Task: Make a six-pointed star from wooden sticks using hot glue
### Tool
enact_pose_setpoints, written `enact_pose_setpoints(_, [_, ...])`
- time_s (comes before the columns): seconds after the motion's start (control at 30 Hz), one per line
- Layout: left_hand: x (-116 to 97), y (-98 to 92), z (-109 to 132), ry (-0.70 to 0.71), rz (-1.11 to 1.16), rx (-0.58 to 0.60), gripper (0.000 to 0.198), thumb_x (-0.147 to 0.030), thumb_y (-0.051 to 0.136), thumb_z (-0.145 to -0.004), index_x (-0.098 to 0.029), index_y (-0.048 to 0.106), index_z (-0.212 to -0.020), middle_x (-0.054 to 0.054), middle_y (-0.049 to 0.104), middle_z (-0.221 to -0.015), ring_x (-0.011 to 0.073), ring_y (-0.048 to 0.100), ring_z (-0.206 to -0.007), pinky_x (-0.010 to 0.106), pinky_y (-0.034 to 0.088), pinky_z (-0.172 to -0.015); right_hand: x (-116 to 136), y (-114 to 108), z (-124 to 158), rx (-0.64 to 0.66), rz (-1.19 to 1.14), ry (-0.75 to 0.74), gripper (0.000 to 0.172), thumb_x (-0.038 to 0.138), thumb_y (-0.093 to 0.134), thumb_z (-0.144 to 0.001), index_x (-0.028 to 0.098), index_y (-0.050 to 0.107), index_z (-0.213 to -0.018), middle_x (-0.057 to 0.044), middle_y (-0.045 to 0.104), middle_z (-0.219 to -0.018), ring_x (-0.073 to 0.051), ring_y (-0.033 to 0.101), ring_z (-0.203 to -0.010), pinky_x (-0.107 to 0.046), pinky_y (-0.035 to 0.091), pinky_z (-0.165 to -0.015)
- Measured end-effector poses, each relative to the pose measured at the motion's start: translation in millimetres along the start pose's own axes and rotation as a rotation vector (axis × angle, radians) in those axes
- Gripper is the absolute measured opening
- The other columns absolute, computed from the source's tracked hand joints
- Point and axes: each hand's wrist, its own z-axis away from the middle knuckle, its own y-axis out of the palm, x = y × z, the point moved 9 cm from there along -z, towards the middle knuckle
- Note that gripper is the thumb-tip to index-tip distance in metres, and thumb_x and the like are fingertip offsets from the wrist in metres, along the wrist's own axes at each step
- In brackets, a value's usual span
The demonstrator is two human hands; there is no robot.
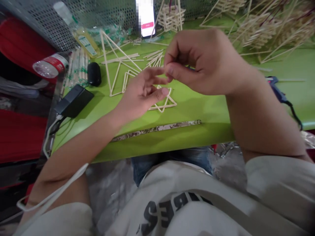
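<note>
My left hand (142,93) is above the green table (206,118), its fingers apart and nothing seen in it. The fingertips of my right hand (197,62) are pinched together and meet the fingertips of my left hand; whatever they hold, if anything, is too small to make out. Below the hands, a small star of light sticks (164,107) lies flat, partly hidden by my left hand. Larger stick triangles (104,62) are to the left, and loose sticks (154,59) lie behind my left hand.
At the left are a black box (73,101), a black case (94,74), a plastic bottle (50,66) and a bottle of yellow liquid (86,41). A lit phone (147,19) stands behind. Stick structures (258,31) and a glue gun (277,89) are at right.
</note>
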Motion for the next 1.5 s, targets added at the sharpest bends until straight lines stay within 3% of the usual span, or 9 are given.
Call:
enact_pose_setpoints(0.13, [-3, 25.0, -15, -0.186, 0.026, 0.060, 0.043, -0.059, 0.098, -0.102, -0.020, 0.086, -0.113, 0.008, 0.086, -0.099, 0.0179, 0.078, -0.077, 0.034, 0.067, -0.070, -9, -1, 12, -0.038, -0.074, 0.144, 0.019, 0.042, 0.072, -0.112, 0.032, 0.065, -0.098, -0.008, 0.075, -0.109, -0.030, 0.065, -0.097, -0.047, 0.055, -0.090])
enact_pose_setpoints(0.3, [-18, 9.6, -24, -0.118, -0.068, -0.146, 0.019, -0.033, 0.096, -0.106, -0.020, 0.087, -0.096, 0.000, 0.074, -0.074, 0.0144, 0.071, -0.061, 0.032, 0.063, -0.061, -23, -5, 25, -0.182, -0.223, 0.162, 0.026, 0.055, 0.069, -0.114, 0.035, 0.063, -0.099, -0.008, 0.081, -0.120, -0.035, 0.073, -0.106, -0.053, 0.061, -0.091])
enact_pose_setpoints(0.4, [-20, -0.9, -20, -0.052, -0.110, -0.205, 0.025, -0.044, 0.094, -0.109, -0.023, 0.085, -0.097, 0.000, 0.075, -0.078, 0.0150, 0.072, -0.065, 0.034, 0.065, -0.065, -41, 12, 24, -0.212, -0.450, 0.186, 0.027, 0.055, 0.065, -0.116, 0.035, 0.059, -0.099, -0.004, 0.083, -0.121, -0.029, 0.071, -0.083, -0.050, 0.056, -0.074])
enact_pose_setpoints(0.6, [-23, -17.8, -9, 0.053, 0.009, -0.306, 0.051, -0.077, 0.092, -0.101, -0.028, 0.077, -0.102, -0.001, 0.072, -0.087, 0.0144, 0.070, -0.073, 0.034, 0.063, -0.068, -60, 82, 15, 0.104, -0.912, 0.427, 0.031, 0.055, 0.073, -0.106, 0.033, 0.050, -0.104, -0.001, 0.085, -0.102, -0.022, 0.065, -0.062, -0.039, 0.030, -0.052])
enact_pose_setpoints(0.77, [-2, -33.2, -9, -0.012, 0.078, -0.326, 0.055, -0.080, 0.100, -0.089, -0.031, 0.076, -0.100, 0.001, 0.066, -0.082, 0.0161, 0.058, -0.067, 0.036, 0.054, -0.062, -46, 85, 18, 0.247, -1.054, 0.392, 0.023, 0.043, 0.069, -0.111, 0.031, 0.053, -0.100, 0.003, 0.070, -0.075, -0.020, 0.059, -0.061, -0.035, 0.038, -0.056])
enact_pose_setpoints(0.93, [21, -2.6, -8, -0.182, -0.054, 0.001, 0.072, -0.101, 0.071, -0.099, -0.029, 0.079, -0.097, 0.001, 0.053, -0.071, 0.0170, 0.045, -0.058, 0.035, 0.037, -0.055, -42, 68, 19, 0.152, -1.036, 0.346, 0.022, 0.032, 0.068, -0.107, 0.029, 0.057, -0.087, 0.004, 0.047, -0.070, -0.018, 0.036, -0.060, -0.035, 0.033, -0.058])
enact_pose_setpoints(1.13, [1, 39.1, -1, -0.079, -0.250, 0.318, 0.076, -0.098, 0.064, -0.105, -0.026, 0.083, -0.091, 0.005, 0.069, -0.077, 0.0185, 0.064, -0.065, 0.035, 0.050, -0.061, -43, 42, 17, -0.025, -1.008, 0.331, 0.015, 0.032, 0.066, -0.102, 0.030, 0.056, -0.092, 0.003, 0.046, -0.077, -0.020, 0.039, -0.066, -0.036, 0.041, -0.064])
enact_pose_setpoints(1.27, [0, 23.7, -3, -0.093, -0.108, 0.149, 0.076, -0.100, 0.072, -0.098, -0.026, 0.073, -0.079, 0.003, 0.066, -0.072, 0.0186, 0.062, -0.060, 0.039, 0.057, -0.061, -56, 47, 16, -0.093, -0.931, 0.367, 0.017, 0.035, 0.065, -0.103, 0.031, 0.053, -0.092, -0.001, 0.054, -0.084, -0.023, 0.049, -0.075, -0.039, 0.049, -0.069])
enact_pose_setpoints(1.5, [4, -21.0, -5, -0.108, 0.085, -0.233, 0.070, -0.089, 0.078, -0.103, -0.026, 0.060, -0.079, 0.002, 0.060, -0.074, 0.0198, 0.068, -0.062, 0.039, 0.062, -0.058, -63, 91, 17, 0.100, -0.889, 0.460, 0.028, 0.055, 0.065, -0.105, 0.031, 0.051, -0.101, -0.009, 0.084, -0.120, -0.025, 0.072, -0.075, -0.042, 0.049, -0.058])
